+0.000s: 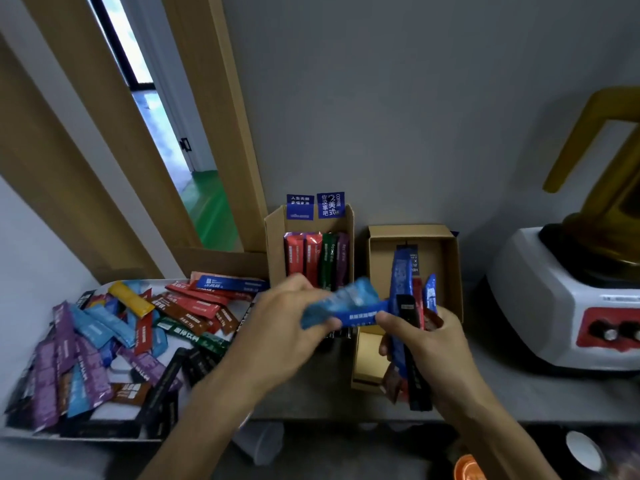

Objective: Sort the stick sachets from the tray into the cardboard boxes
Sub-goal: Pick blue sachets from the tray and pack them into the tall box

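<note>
Left hand (277, 327) pinching blue sachet (341, 304) (blurred) | right hand (426, 344) gripping bundle (407, 327)

A plain grey wall (415, 98) stood behind the grey countertop (519, 393); at left a wooden door frame (221, 133) opened onto a green floor (211, 202); daylight came through a glass pane (121, 39); a white blender base (561, 306) sat at right.

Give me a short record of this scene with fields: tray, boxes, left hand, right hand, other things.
tray: at left, piled with mixed sachets
left box: red, green and purple sachets standing upright
right box: nearly empty
left hand: holds a light blue sachet
right hand: holds a bundle of sachets
other: blender at right
</note>
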